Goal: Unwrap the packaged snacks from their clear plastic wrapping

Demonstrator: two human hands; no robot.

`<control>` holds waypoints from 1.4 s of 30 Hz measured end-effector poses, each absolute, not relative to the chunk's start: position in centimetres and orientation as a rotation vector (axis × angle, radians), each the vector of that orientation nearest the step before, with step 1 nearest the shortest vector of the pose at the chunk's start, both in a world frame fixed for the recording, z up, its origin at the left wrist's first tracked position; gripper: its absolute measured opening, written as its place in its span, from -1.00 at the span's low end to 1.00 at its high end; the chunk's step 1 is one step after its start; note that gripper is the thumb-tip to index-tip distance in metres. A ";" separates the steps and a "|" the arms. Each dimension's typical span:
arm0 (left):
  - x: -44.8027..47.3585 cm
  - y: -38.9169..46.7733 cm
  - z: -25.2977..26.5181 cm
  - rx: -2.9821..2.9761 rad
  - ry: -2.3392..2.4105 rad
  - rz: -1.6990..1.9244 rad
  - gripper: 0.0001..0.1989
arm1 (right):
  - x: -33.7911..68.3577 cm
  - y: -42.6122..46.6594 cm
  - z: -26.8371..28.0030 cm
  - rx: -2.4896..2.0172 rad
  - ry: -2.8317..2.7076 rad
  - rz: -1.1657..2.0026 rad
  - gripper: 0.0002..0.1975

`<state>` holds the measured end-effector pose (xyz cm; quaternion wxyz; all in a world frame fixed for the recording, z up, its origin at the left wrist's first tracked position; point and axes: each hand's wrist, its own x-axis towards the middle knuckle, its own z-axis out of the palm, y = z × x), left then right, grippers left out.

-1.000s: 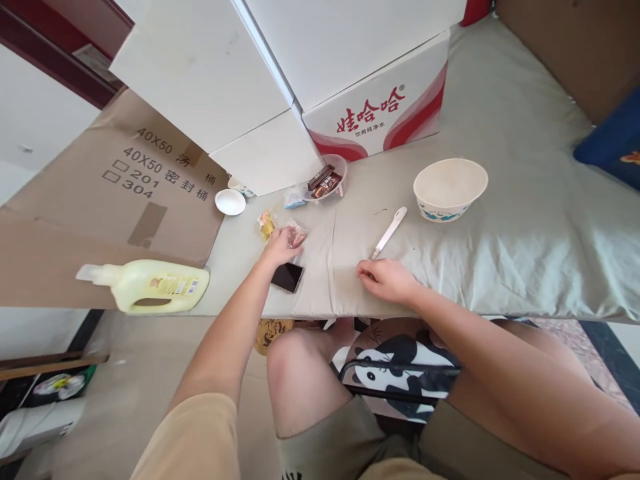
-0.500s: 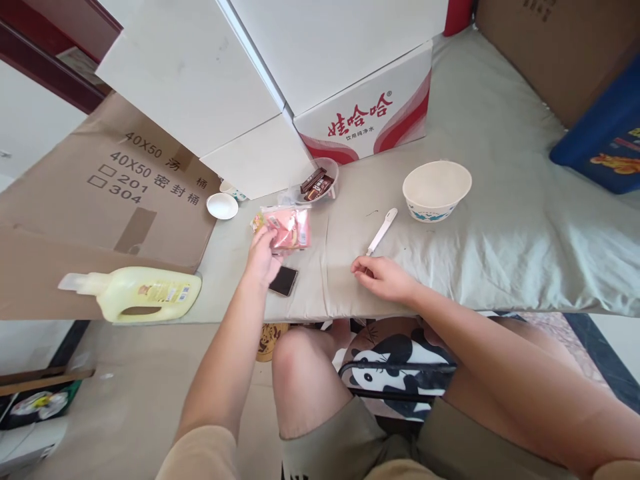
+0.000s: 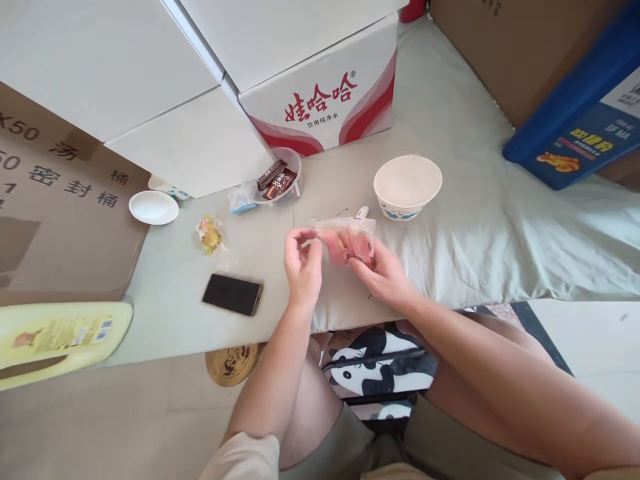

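Observation:
A clear plastic bag with pink packets inside [image 3: 336, 245] is held between my two hands above the cloth. My left hand [image 3: 304, 263] pinches its left upper corner, fingers closed. Gripping the bag's right side is my right hand [image 3: 383, 273], its thumb across the front. Behind the bag, the end of a white handle [image 3: 363, 213] pokes out; the rest of it is hidden. A white paper bowl [image 3: 408, 183] with a blue pattern stands upright just beyond my right hand. On the left lies a black phone [image 3: 233, 294], and above it a small yellow packet [image 3: 210, 235].
A clear plastic tub [image 3: 295, 177] with brown chocolate packets stands by the white carton [image 3: 320, 110]. At left are a small white bowl [image 3: 154, 207], a cardboard box [image 3: 65, 220] and a yellow detergent bottle [image 3: 65, 333]. A blue container [image 3: 565, 143] is at right.
My left hand has carried the pink bag rightward, and my right hand now grips it too. The white-handled thing is mostly covered. The view has shifted, and the yellow packet is uncovered.

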<state>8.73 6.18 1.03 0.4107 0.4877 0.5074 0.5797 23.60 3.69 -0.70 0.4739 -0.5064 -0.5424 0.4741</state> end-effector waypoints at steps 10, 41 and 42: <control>7.6 7.5 1.6 0.789 0.904 1.215 -0.35 | 22.5 5.2 0.0 -0.953 -1.731 0.850 -0.63; 2.8 6.4 2.4 0.591 0.997 0.976 -0.68 | 21.4 3.8 1.2 -1.281 -2.082 0.649 -0.75; 2.9 6.4 2.3 0.609 1.006 0.957 -0.70 | 21.5 3.8 1.2 -1.274 -2.120 0.643 -0.75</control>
